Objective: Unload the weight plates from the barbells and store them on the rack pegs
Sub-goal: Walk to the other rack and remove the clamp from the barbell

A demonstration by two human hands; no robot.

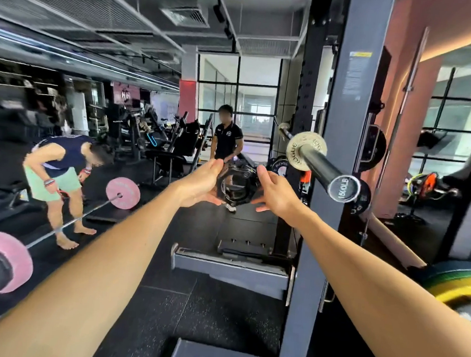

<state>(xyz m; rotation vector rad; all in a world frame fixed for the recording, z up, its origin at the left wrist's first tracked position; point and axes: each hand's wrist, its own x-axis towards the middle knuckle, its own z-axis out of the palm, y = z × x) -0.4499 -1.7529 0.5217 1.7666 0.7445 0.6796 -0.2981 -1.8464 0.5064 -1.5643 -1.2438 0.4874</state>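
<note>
Tall grey steel rack upright [338, 186] rising through the right half of the view, bolted to a grey base on black speckled rubber flooring [190, 301]. Long silver barbell [79, 216] lying across the floor at left, loaded with pink round bumper plates [5, 261], one near the camera and one farther off. Stack of green and yellow bumper plates [457, 283] at the right edge. Dark steel barbell sleeve [322, 164] jutting toward the camera beside the upright, bare of plates, with a worn metal collar flange at its inner end. Black round small weight plate [238, 185] held up in mid-air between both outstretched arms, left of the sleeve and apart from it. Left hand [202, 185] and right hand [277, 193] pressed against opposite edges of the plate, fingers extended rather than clenched.
</note>
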